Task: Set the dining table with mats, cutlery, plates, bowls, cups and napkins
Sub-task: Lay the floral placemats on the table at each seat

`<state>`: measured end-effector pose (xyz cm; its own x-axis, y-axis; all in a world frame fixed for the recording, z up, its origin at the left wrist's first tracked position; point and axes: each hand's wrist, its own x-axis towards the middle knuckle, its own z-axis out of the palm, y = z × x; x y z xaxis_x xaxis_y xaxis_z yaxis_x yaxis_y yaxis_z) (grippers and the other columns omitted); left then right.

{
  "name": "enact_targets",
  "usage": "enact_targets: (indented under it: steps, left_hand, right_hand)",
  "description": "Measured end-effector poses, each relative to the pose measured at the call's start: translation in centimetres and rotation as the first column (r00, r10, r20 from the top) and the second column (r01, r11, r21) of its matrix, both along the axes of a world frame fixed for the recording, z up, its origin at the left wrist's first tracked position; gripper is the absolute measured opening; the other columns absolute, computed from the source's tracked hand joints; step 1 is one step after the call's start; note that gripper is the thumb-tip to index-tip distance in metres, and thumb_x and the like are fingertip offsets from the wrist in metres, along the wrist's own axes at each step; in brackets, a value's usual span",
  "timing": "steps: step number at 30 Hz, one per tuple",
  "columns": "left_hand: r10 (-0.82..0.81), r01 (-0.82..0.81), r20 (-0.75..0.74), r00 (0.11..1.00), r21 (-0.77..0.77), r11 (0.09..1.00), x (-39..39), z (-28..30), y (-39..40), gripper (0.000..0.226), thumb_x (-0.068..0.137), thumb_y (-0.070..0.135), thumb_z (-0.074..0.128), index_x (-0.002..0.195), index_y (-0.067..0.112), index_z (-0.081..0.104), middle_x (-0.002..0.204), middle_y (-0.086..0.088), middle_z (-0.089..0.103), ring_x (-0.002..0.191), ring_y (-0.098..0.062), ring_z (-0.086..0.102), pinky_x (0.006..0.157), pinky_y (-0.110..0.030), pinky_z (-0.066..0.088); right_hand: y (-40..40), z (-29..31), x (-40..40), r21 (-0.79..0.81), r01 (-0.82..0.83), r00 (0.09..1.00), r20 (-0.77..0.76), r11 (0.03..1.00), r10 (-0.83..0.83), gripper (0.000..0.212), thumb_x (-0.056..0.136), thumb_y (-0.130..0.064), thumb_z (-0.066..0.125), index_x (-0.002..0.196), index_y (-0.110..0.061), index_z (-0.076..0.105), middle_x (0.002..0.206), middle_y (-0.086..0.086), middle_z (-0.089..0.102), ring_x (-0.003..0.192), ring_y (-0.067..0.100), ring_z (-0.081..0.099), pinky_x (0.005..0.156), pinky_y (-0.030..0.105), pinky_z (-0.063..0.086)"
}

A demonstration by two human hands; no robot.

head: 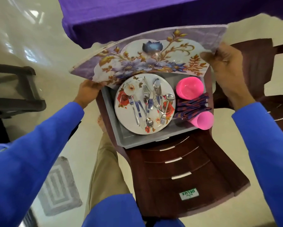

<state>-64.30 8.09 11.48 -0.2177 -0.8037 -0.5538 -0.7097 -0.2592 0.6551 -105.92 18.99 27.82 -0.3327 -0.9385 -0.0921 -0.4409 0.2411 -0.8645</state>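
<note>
Here both hands hold a stack of floral place mats (147, 54) above a grey tray (121, 136). The left hand (88, 91) grips the stack's near-left corner, fingers tucked beneath it; the right hand (226, 63) pinches the right edge, thumb on top. The mats bow between them and hide the tray's far edge.

The tray sits on the seat of a dark brown plastic chair (178, 169), whose slatted back lies toward the viewer. In the tray's left part lies a white plate (167, 119) with red roses, seemingly the top of a stack. Loose cutlery (147, 102) is heaped on it: forks, spoons and knives with blue-and-white handles, crossing one another. At the tray's far-right corner stand nested pink bowls (189, 87). Just beside them, toward the near-right corner, lie folded purple patterned napkins (191, 105), and pink cups (204, 120) rest on their side against the napkins, jutting over the tray's right edge.

Beyond the mats, the tabletop (137, 10) is covered by a purple cloth that hangs down over its near edge. A second brown chair (276, 99) stands to the right, close by the right hand. To the left there is open, glossy cream floor (22, 38), with a dark grey chair (14, 95) at the far left and a grey patterned floor mat (58, 185) lower down.
</note>
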Motion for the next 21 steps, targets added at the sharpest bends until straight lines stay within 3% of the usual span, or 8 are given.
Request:
enact_targets:
  steps: [3,6,10,12,16,17,19,21]
  left_hand:
    - [0.149,-0.139,-0.086,0.985,0.11,0.984,-0.5,1.0,0.8,0.029,0.1,0.028,0.072,0.127,0.016,0.07,0.121,-0.001,0.07,0.114,-0.021,0.064,0.106,-0.039,0.051]
    - [0.115,-0.108,-0.055,0.992,0.117,0.987,-0.9,2.3,1.6,0.038,0.1,0.035,0.071,0.135,0.019,0.066,0.124,-0.001,0.069,0.112,-0.019,0.062,0.099,-0.036,0.049]
    - [0.163,-0.155,-0.107,0.981,0.086,0.984,1.0,3.1,2.0,0.038,0.095,0.045,0.074,0.118,0.015,0.076,0.113,0.001,0.075,0.102,-0.018,0.066,0.097,-0.041,0.053]
    - [0.099,-0.094,-0.1,0.99,0.049,0.994,1.4,5.2,2.6,0.033,0.096,0.047,0.071,0.106,0.017,0.078,0.109,-0.001,0.076,0.099,-0.018,0.066,0.093,-0.043,0.053]
    - [-0.045,0.037,-0.122,0.991,-0.063,0.997,2.3,9.0,4.7,0.01,0.102,0.043,0.065,0.095,0.043,0.071,0.108,-0.012,0.077,0.097,-0.024,0.068,0.087,-0.04,0.053]
    - [-0.032,0.025,-0.158,0.987,-0.042,0.999,2.9,9.6,5.2,0.01,0.099,0.051,0.067,0.097,0.043,0.073,0.109,-0.013,0.077,0.096,-0.025,0.07,0.092,-0.044,0.056]
    - [0.067,-0.055,-0.272,0.96,0.05,0.997,4.1,11.2,5.9,0.037,0.092,0.061,0.07,0.117,0.033,0.073,0.115,-0.008,0.077,0.105,-0.028,0.072,0.098,-0.055,0.057]
    - [0.125,-0.095,-0.354,0.927,0.1,0.99,5.2,13.9,6.8,0.043,0.096,0.055,0.071,0.129,0.028,0.07,0.119,0.0,0.077,0.11,-0.025,0.072,0.096,-0.051,0.06]
  right_hand:
    - [-0.2,2.8,1.3,-0.069,0.0,1.0,0.002,0.998,0.0,0.03,0.105,-0.009,0.06,0.132,0.003,0.064,0.126,0.021,0.07,0.117,0.032,0.07,0.099,0.05,0.058]
    - [-1.1,5.5,2.0,-0.094,0.0,1.0,0.019,0.996,0.002,0.029,0.105,-0.014,0.063,0.126,0.006,0.065,0.118,0.025,0.07,0.113,0.028,0.07,0.095,0.051,0.059]
    - [-2.0,8.4,3.5,-0.159,-0.005,0.998,0.066,0.987,0.016,0.025,0.102,-0.015,0.067,0.112,0.007,0.061,0.102,0.019,0.07,0.093,0.02,0.07,0.08,0.039,0.061]
    - [-2.5,9.3,4.3,-0.217,0.031,0.996,0.094,0.976,-0.011,0.023,0.102,-0.014,0.067,0.113,0.002,0.057,0.105,0.023,0.069,0.096,0.025,0.07,0.082,0.045,0.061]
    - [-3.2,9.8,5.0,-0.262,0.149,0.982,0.148,0.954,-0.113,0.034,0.101,-0.013,0.069,0.114,0.013,0.053,0.109,0.038,0.062,0.096,0.032,0.065,0.086,0.064,0.055]
    - [-3.1,10.0,5.5,-0.254,0.183,0.976,0.164,0.95,-0.144,0.036,0.1,-0.016,0.071,0.113,0.012,0.053,0.107,0.037,0.064,0.093,0.031,0.066,0.084,0.065,0.055]
    - [-3.0,10.1,6.6,-0.238,0.223,0.968,0.165,0.945,-0.187,0.035,0.099,-0.021,0.073,0.112,0.007,0.056,0.101,0.035,0.066,0.086,0.03,0.066,0.078,0.063,0.055]
    - [-2.5,10.3,7.9,-0.204,0.256,0.963,0.137,0.945,-0.231,0.029,0.097,-0.026,0.075,0.109,-0.004,0.06,0.097,0.031,0.068,0.08,0.028,0.064,0.073,0.063,0.055]
